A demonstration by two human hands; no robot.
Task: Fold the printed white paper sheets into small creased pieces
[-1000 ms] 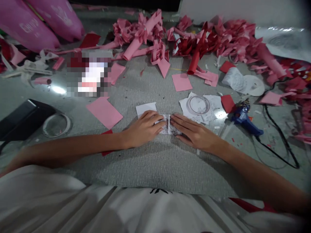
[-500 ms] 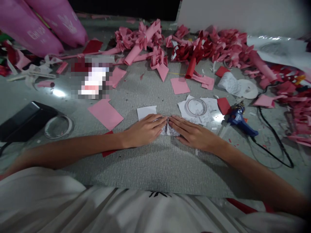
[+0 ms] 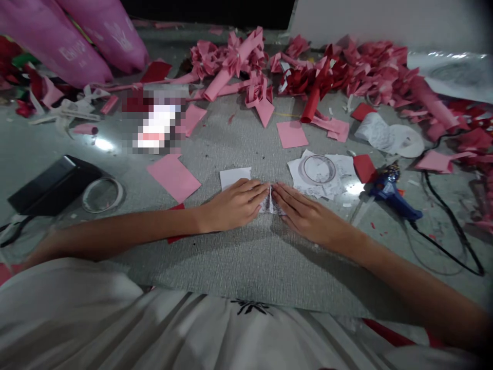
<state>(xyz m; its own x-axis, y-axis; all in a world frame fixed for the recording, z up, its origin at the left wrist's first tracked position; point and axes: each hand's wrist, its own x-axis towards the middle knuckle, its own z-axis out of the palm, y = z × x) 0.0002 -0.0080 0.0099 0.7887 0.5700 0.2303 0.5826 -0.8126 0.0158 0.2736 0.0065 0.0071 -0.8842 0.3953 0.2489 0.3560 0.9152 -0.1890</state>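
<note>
A small white printed paper with a raised crease (image 3: 271, 205) lies on the grey table, mostly hidden under my fingers. My left hand (image 3: 235, 206) rests on its left side, fingers stretched out and lying flat. From the other side, my right hand (image 3: 308, 213) presses on it, also with flat, extended fingers. The fingertips of both hands nearly meet at the crease. Just behind my left hand is a plain white piece of paper (image 3: 234, 176). Beyond my right hand, a clear tape roll (image 3: 333, 169) sits on crumpled white papers (image 3: 344, 167).
A blue glue gun (image 3: 396, 195) with a black cord lies at right. Pink and red folded-paper pieces (image 3: 231, 61) pile along the back. Pink sheets (image 3: 175, 177), another tape roll (image 3: 120, 195) and a black box (image 3: 54, 185) lie left. Pink bottles (image 3: 115, 36) stand at back left.
The camera view has shifted slightly, so most things appear a little farther right. Both hands stay flat on the white paper, with little visible movement.
</note>
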